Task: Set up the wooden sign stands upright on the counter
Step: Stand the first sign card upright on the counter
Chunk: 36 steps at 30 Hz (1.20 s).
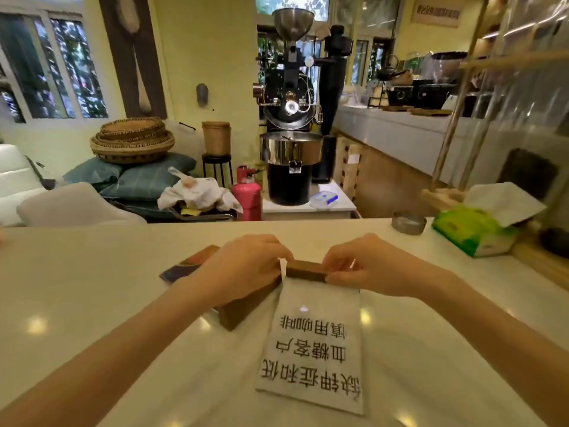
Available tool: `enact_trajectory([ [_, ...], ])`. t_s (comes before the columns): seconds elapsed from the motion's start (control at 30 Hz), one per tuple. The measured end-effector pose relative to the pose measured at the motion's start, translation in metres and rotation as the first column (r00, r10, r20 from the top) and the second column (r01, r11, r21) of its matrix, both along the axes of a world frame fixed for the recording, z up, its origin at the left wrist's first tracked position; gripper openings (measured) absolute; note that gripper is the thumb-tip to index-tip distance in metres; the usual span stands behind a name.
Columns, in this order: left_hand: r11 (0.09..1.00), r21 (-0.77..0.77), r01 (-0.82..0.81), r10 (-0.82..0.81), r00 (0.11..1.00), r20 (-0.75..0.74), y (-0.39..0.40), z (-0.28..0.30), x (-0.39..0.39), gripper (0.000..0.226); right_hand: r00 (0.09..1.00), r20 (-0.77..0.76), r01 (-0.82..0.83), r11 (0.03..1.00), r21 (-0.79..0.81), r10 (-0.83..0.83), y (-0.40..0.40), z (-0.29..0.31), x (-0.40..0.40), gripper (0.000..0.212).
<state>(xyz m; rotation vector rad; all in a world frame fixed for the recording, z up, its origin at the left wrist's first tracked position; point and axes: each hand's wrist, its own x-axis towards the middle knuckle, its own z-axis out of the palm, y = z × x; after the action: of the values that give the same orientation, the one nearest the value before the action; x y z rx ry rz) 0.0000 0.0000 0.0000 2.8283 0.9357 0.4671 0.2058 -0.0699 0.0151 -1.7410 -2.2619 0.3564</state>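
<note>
Head view: left hand (243, 268) and right hand (363, 266) pinch wooden block (306, 270) ends, steadying printed sign (311, 349) lying flat on counter (92, 288), likely before standing it.

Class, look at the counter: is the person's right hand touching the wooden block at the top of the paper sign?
Touching. The head view shows the right hand with its fingers closed around the right end of the wooden block, no gap visible between them.

head: worn, looks forward-down | close over counter (92, 272) | room beyond
</note>
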Motion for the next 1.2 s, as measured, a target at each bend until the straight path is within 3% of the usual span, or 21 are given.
enact_trajectory([
  [0.37, 0.991, -0.086, 0.106, -0.110, 0.993, -0.046, -0.012, -0.062, -0.008, 0.037, 0.997, 0.054, 0.049, 0.998, -0.026, -0.048, -0.034, -0.072, 0.021, 0.031],
  [0.47, 0.993, -0.031, 0.111, -0.114, 0.987, -0.109, -0.014, -0.071, -0.008, 0.040, 0.997, 0.066, 0.033, 0.999, -0.035, -0.031, -0.038, -0.081, 0.023, 0.039],
  [0.57, 0.986, 0.076, 0.147, -0.142, 0.988, -0.066, -0.012, -0.076, -0.007, 0.037, 0.998, 0.052, 0.024, 0.999, -0.027, -0.023, -0.043, -0.085, 0.023, 0.046],
  [0.73, 0.971, 0.152, 0.183, -0.176, 0.983, -0.058, -0.014, -0.078, -0.005, 0.035, 0.998, 0.055, -0.002, 0.993, 0.120, -0.005, -0.050, -0.096, 0.020, 0.035],
  [0.9, 0.988, 0.064, 0.142, -0.143, 0.990, 0.016, -0.011, -0.084, -0.007, 0.035, 0.999, 0.039, 0.004, 0.981, 0.194, -0.012, -0.053, -0.109, 0.031, 0.032],
  [1.03, 0.988, -0.061, 0.140, -0.136, 0.989, 0.065, -0.007, -0.079, -0.006, 0.032, 0.999, -0.040, 0.023, 0.959, 0.282, -0.012, -0.054, -0.115, 0.040, 0.030],
  [1.2, 0.976, -0.187, 0.108, -0.064, 0.972, 0.227, -0.002, -0.065, -0.001, 0.033, 0.944, -0.329, 0.143, 0.935, 0.326, -0.030, -0.048, -0.110, 0.053, 0.036],
])
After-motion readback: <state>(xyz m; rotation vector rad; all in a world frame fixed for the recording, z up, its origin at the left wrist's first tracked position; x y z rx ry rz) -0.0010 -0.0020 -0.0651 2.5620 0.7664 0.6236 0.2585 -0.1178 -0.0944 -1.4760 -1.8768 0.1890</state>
